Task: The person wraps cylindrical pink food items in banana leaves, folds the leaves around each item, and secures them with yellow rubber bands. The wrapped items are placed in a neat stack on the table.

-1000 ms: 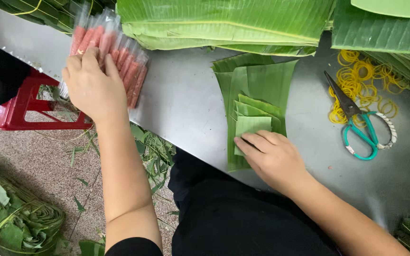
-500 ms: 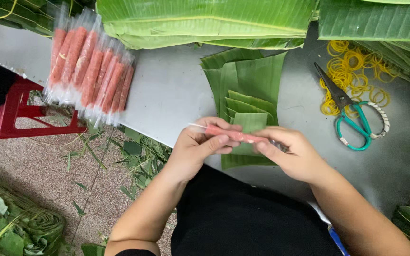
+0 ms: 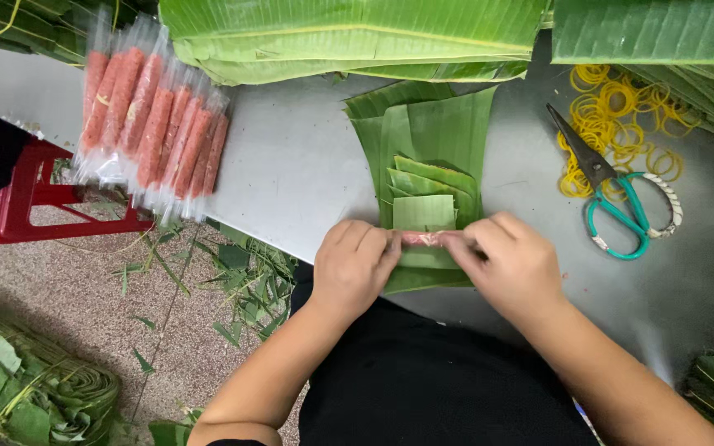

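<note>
1. Hands: left hand and right hand pinch a pink roll by its ends, over the leaves at the table edge
2. Risk: a loose pinch could drop it, judging by that edge
3. Risk: sliding leaves could misalign the wrap

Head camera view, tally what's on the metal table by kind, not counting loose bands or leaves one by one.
Wrapped pink sausage sticks in the pile: about 7
Stick held by left hand and right hand: 1
Scissors: 1
Total: about 9
</note>
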